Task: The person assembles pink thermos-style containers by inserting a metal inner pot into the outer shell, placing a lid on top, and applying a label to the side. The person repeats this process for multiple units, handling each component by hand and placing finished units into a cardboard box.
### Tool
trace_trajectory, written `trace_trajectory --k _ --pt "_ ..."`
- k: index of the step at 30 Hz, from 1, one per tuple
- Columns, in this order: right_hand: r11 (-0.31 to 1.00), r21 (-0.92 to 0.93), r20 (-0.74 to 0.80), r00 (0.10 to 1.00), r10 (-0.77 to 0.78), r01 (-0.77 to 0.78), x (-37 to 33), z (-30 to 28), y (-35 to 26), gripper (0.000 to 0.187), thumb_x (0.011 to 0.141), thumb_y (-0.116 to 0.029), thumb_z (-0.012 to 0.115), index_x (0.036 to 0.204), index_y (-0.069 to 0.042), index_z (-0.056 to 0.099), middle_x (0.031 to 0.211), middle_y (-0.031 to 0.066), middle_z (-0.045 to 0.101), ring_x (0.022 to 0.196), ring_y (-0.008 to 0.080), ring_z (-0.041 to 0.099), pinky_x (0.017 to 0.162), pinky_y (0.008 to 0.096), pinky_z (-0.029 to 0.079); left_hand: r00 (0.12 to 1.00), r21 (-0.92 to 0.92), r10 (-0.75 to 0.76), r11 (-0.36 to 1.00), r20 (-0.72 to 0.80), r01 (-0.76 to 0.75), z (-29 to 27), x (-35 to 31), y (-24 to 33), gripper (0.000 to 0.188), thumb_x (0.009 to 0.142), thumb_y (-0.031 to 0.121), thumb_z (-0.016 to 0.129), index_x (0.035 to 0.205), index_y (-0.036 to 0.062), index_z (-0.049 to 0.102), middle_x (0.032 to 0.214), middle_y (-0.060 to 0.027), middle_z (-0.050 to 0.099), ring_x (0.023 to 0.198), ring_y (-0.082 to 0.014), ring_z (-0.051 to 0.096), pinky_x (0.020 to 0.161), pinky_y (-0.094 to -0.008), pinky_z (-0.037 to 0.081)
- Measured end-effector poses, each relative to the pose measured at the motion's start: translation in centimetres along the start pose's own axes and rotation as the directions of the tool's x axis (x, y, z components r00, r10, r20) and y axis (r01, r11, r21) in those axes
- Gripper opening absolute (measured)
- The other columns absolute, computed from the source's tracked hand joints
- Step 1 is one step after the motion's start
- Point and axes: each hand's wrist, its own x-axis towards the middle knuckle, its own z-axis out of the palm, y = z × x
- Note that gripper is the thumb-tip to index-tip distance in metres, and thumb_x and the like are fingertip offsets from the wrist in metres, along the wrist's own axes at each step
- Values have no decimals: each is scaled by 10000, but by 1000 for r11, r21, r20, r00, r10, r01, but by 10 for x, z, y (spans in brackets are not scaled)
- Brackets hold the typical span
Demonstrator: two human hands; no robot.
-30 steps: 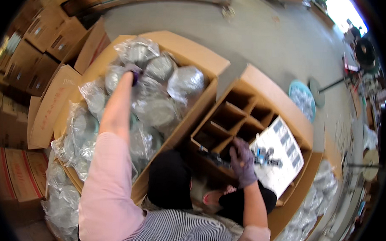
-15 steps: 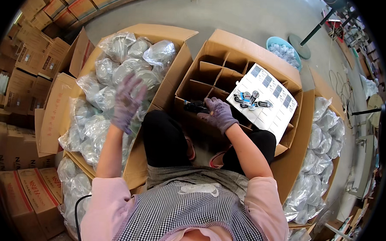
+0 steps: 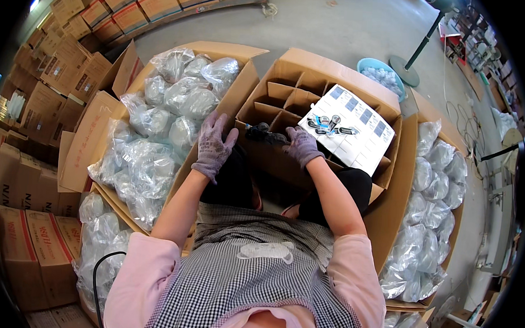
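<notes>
My left hand, in a grey-purple glove, has its fingers spread over the inner side wall of the carton on the left, holding nothing. My right hand, gloved alike, is at the near side of the cardboard box with dividers. Its bent fingers and thumb close round the right end of a dark bundle that looks like coiled black cord. A white printed sheet lies across the dividers, with several small black-and-silver pieces on top. Inside the left carton are clear, plastic-wrapped rounded items.
On the right stands another carton of wrapped items. Beyond the divided box are a blue basin of small pale pieces and a stand with a round base. Stacked cartons line the left side.
My left hand has moved right and down, from above the wrapped items to the carton's side wall. My right hand stays by the black bundle. The whole view has shifted slightly.
</notes>
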Motion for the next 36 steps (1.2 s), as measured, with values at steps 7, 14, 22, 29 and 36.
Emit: trace_trajectory --k 7,14,22,29,36 --pt "987 -69 -218 967 129 -147 -7 -21 23 511 807 -395 710 1224 -138 566 1223 129 600 1150 329 592 944 449 487 980 247 147 953 133 -177 7 -5 22 435 856 277 689 1212 48 587 1328 -222 534 1248 -403 492 1033 -486 410" --pt "888 -141 -51 899 436 -438 -27 -58 70 858 705 -433 804 1432 -163 437 1444 130 445 1370 371 394 1090 534 340 978 293 155 937 137 -190 2 -12 7 226 862 285 659 941 75 631 1097 -126 652 1110 -332 584 994 -455 431" --pt "885 -189 -56 904 423 -426 -20 -16 86 930 782 -458 751 1527 -136 298 1548 229 304 1423 482 266 1116 600 261 975 287 169 936 141 -204 4 -8 2 193 858 253 664 832 68 612 986 -114 669 1023 -321 611 956 -445 455" --pt "917 -100 -98 921 378 -387 -14 -11 96 558 968 -167 410 1515 -116 312 1435 256 438 1314 444 453 1056 575 356 978 281 149 942 146 -185 -3 -10 -2 191 854 235 679 904 53 647 1022 -129 672 1020 -332 614 956 -451 457" --pt "945 -81 -338 901 274 -318 -35 -24 79 608 937 -149 471 1499 -18 282 1408 250 474 1203 384 568 979 457 458 997 -415 -54 907 47 68 1 -26 50 322 895 179 710 1164 14 646 1140 -153 651 1085 -293 626 917 -385 519"
